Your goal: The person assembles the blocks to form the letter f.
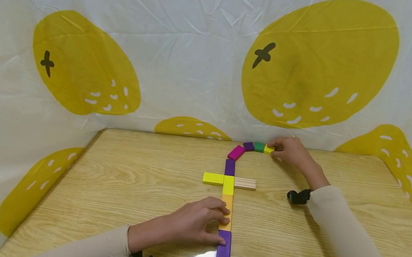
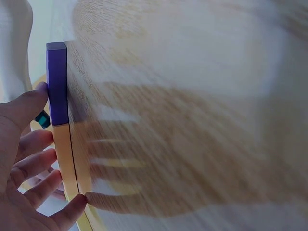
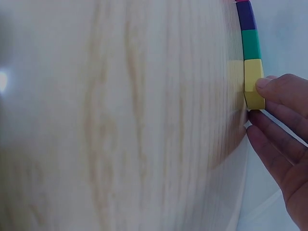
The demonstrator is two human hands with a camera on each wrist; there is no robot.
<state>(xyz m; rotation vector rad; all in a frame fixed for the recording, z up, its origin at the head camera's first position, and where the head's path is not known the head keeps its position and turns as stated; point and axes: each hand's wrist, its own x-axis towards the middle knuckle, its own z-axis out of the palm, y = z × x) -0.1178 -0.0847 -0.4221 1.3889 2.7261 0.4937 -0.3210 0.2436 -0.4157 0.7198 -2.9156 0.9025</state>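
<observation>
In the head view my left hand (image 1: 197,220) rests its fingertips on the long orange block (image 1: 225,223) and its thumb on the purple block (image 1: 224,252) at the near end of a flat row. The left wrist view shows these fingers spread along the sides of both blocks. At the far end of the line, my right hand (image 1: 294,152) pinches a small yellow block (image 1: 268,150) between thumb and fingers. That block lies against a green block (image 3: 250,44), with a small dark purple block (image 3: 245,15) beyond it.
A yellow block (image 1: 213,179) and a ridged wooden block (image 1: 245,183) form a crossbar around a central yellow block (image 1: 228,185). Above it, another purple block (image 1: 230,167) and a pink block (image 1: 236,152) lead into the curve. The patterned cloth (image 1: 181,77) borders the table's back edge.
</observation>
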